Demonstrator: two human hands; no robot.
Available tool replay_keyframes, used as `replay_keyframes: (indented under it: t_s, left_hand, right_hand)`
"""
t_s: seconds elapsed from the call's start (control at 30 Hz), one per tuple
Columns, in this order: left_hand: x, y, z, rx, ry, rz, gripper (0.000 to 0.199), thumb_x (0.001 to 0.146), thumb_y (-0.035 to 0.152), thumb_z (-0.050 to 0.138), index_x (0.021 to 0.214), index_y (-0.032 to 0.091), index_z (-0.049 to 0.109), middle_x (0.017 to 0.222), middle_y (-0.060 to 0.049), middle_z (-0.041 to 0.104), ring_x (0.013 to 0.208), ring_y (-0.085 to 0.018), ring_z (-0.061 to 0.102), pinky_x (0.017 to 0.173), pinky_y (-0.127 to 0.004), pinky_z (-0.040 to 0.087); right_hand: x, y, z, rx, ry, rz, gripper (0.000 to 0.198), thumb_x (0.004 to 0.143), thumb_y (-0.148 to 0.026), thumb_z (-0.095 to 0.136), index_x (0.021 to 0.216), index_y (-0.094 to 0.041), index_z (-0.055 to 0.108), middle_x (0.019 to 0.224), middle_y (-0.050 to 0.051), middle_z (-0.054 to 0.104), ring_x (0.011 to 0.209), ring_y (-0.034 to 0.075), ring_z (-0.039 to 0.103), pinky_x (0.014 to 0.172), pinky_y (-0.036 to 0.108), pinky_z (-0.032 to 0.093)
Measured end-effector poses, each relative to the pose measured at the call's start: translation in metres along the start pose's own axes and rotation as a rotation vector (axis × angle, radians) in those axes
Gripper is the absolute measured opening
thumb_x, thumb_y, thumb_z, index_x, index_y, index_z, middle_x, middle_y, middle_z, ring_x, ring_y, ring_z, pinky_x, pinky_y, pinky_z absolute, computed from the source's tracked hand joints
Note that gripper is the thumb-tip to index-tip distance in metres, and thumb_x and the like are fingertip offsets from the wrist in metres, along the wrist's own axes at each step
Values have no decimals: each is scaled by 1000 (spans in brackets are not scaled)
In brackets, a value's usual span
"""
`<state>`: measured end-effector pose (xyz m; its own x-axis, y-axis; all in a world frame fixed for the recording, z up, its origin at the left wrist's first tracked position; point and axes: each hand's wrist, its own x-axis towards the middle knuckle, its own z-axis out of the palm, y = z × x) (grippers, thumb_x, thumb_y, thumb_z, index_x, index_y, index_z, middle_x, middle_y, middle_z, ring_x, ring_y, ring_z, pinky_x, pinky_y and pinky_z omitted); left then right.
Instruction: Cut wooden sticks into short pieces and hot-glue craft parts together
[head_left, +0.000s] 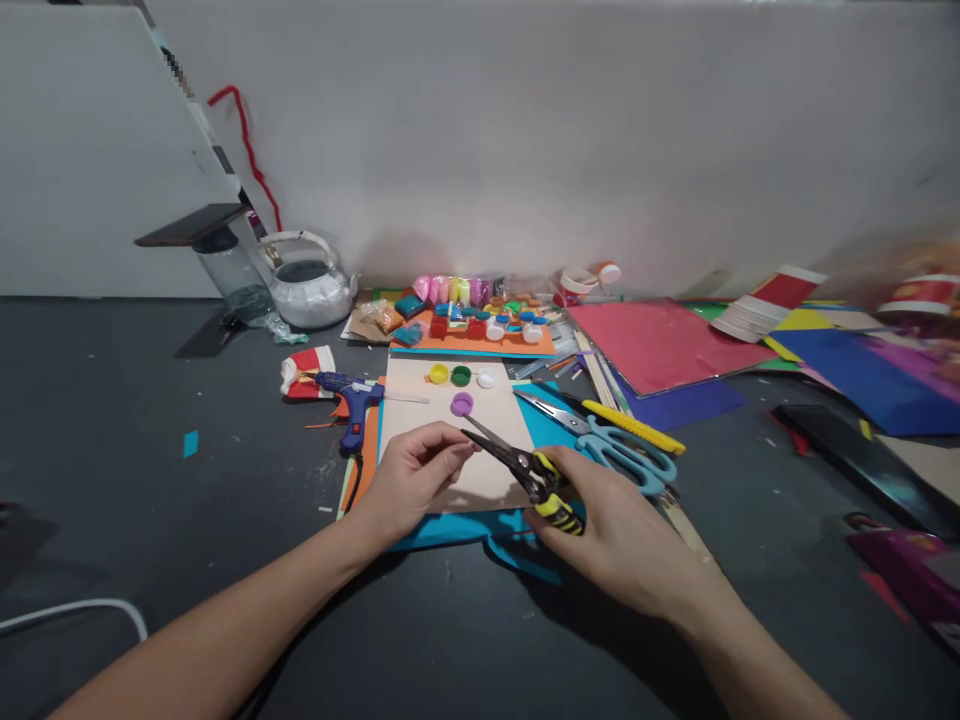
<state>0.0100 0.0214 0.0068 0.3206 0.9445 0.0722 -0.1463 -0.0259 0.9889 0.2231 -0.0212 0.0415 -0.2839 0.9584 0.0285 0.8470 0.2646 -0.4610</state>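
Note:
My right hand (pixel 600 510) is wrapped round the yellow-and-black handles of small scissors (pixel 517 462), whose blades stand slightly apart and point to the left. Close to the blade tips, the thumb and fingers of my left hand (pixel 416 475) are pinched together; whatever they hold is too small to name. Both hands are over a cream sheet (pixel 487 490) lying on blue paper (pixel 442 530). On that sheet, beyond the hands, lie a purple cap (pixel 462 404), a yellow cap (pixel 439 374), a green cap (pixel 461 376) and a white cap (pixel 486 378).
A blue glue gun (pixel 356 405) lies left of the sheet. Light-blue scissors (pixel 622 450) and a yellow cutter (pixel 634 427) lie to the right. Behind stand small paint pots (pixel 495 328), a kettle (pixel 311 295) and a glass jar (pixel 236 285). Red paper (pixel 667 340) spreads at the back right.

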Motion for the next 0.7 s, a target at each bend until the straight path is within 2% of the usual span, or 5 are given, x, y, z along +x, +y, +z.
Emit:
replay_keyframes:
  t_s: [0.23, 0.7]
  left_hand:
    - [-2, 7, 0, 113, 14, 47, 16, 85, 26, 56, 78, 14, 64, 57, 5, 42, 54, -7, 34, 50, -21, 27]
    - [-2, 7, -4, 193, -63, 38, 20, 87, 30, 53, 78, 14, 61, 59, 5, 39, 54, -7, 30, 51, -21, 26]
  right_hand:
    - [-2, -1, 0, -23, -54, -12, 27, 77, -23, 57, 103, -20, 53, 91, 5, 65, 82, 22, 60, 67, 29, 41]
    - [-1, -3, -6, -88, -117, 29, 22, 75, -19, 56, 97, -19, 55, 91, 6, 65, 84, 24, 60, 67, 28, 38]
